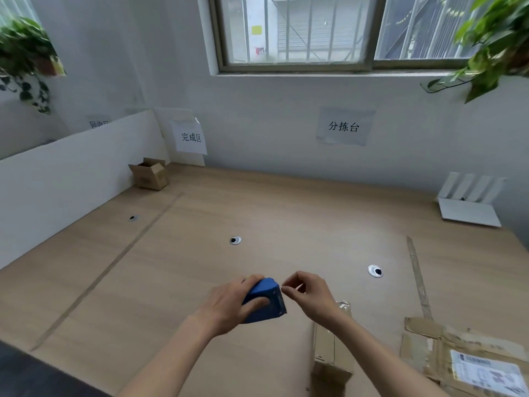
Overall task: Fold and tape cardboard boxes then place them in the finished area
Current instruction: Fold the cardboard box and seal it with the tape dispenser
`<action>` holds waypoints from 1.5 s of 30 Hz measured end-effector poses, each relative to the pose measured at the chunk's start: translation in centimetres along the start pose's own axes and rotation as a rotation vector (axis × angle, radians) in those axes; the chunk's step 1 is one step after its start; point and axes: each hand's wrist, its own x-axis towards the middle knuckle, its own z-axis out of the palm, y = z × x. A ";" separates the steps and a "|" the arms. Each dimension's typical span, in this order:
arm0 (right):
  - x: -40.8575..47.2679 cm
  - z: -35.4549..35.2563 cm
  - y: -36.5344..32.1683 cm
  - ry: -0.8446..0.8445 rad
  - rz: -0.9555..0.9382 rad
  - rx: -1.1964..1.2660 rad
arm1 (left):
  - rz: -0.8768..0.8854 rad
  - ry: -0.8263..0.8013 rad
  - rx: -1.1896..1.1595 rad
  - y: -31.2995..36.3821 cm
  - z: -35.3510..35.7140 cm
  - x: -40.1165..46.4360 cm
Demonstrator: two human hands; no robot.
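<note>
Left hand (229, 305) grips blue tape dispenser (267, 300); right hand (307, 293) pinches at its edge.

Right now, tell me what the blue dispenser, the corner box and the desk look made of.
Blue tape dispenser, gripped by the left hand: seemingly matte moulded plastic. Small box: brown corrugated cardboard, flaps up. Desk: pale wood-grain, likely laminate.

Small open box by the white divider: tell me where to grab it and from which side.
Grip the small open box by one upright side wall, coming from above. Its flaps stand open, so fingers could probably hook inside. The white divider stands close on its left, so come from the right.
</note>
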 end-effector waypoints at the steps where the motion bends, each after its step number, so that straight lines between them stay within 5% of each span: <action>1: -0.4 -0.6 0.5 -0.004 0.011 -0.005 | 0.013 -0.010 -0.004 0.5 0.4 0.3; 11: -5.3 -6.4 4.6 0.007 0.139 -0.066 | 0.086 -0.073 0.014 7.6 3.6 4.1; 17: -8.8 -6.8 8.7 -0.055 0.275 -0.125 | 0.182 -0.272 0.051 9.9 7.6 4.9; 26: -13.1 -8.1 15.6 -0.002 0.568 -0.069 | 0.135 -0.356 0.131 5.2 10.3 4.5; 45: -11.8 -5.4 18.9 0.011 0.691 -0.011 | 0.099 -0.394 0.213 3.1 14.6 6.3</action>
